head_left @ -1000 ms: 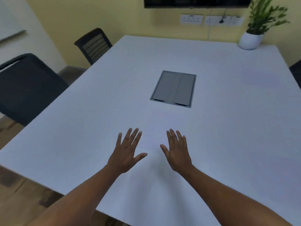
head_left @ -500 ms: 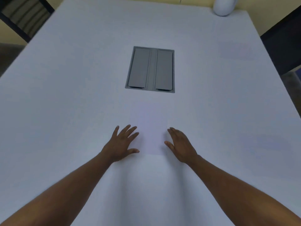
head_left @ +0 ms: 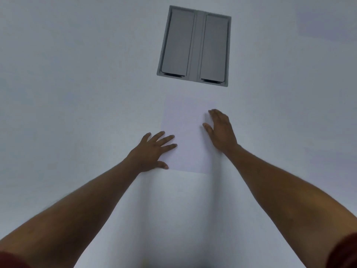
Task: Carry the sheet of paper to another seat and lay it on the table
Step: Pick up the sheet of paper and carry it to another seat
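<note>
The white table point(head_left: 77, 93) fills the whole view, a smooth, matte, flat top. Set flush into it near the far middle sits a grey rectangular hatch point(head_left: 195, 48), its two long rounded lids lying side by side with a narrow strip between them, each with a dark slot at its near end. Just on the near side of that hatch lies the sheet of paper point(head_left: 187, 136), a plain pale rectangle, flat on the tabletop and barely set off from it by a faint lilac tint. Two bare forearms reach in from the bottom corners, dark red sleeves just showing at the edges. The left hand point(head_left: 152, 152) lies palm down, fingers straight and fanned, fingertips on the sheet's near left edge, thumb at its near corner. The right hand point(head_left: 222, 130) rests with fingers straight and close together along the sheet's right edge, thumb out onto the paper.
</note>
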Demonstrator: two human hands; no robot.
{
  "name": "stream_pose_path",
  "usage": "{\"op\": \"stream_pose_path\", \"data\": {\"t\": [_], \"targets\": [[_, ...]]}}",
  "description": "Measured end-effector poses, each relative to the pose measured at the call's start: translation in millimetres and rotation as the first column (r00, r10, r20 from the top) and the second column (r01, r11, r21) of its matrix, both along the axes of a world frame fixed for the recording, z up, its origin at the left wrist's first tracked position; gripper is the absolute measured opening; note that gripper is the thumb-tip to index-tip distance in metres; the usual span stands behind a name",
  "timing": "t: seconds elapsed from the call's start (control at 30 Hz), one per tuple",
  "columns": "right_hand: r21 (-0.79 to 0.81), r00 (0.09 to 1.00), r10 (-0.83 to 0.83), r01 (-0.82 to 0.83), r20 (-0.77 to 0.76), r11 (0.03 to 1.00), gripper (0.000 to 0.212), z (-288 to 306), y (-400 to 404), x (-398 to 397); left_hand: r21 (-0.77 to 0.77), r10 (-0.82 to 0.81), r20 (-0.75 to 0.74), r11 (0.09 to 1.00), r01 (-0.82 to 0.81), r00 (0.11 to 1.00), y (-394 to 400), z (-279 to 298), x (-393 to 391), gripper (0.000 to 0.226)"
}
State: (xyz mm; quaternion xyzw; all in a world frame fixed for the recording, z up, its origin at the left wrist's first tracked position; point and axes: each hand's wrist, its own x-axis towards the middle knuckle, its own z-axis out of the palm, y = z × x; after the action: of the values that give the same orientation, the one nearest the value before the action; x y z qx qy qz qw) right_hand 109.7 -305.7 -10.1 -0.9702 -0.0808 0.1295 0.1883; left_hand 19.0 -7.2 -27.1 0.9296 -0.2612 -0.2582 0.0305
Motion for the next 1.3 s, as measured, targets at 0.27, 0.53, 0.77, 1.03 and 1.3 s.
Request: {"op": "stream_pose_path", "data": {"t": [0.27,0.53,0.77,1.03,1.3], "targets": [[-0.113,0.999,-0.024,0.027,0.025,0.993,0.062,-13,8,29,-0.041,-0.007,0.052,0.999,0.009,0.999,5,-6,0,0.092],[-0.133,0.998,-0.013,0.021,0.058,0.991,0.063,-27,3,30,-0.097,0.007,0.077,0.995,0.001,0.997,8,-4,0,0.091],[-0.011,0.994,-0.082,0.083,0.07,0.997,0.064,-28,6,29,-0.1,-0.001,0.08,0.995,0.009,0.997,8,-4,1,0.09],[0.588,0.854,-0.47,0.502,-0.223,0.634,0.093,-5,17,18,-0.111,0.005,0.098,0.994,0.006,0.995,9,-6,0,0.091],[0.534,0.644,-0.546,0.76,-0.537,0.371,0.054,-5,12,-42,-0.121,-0.002,0.131,0.993,0.018,0.991,10,-11,-3,0.09]]}}
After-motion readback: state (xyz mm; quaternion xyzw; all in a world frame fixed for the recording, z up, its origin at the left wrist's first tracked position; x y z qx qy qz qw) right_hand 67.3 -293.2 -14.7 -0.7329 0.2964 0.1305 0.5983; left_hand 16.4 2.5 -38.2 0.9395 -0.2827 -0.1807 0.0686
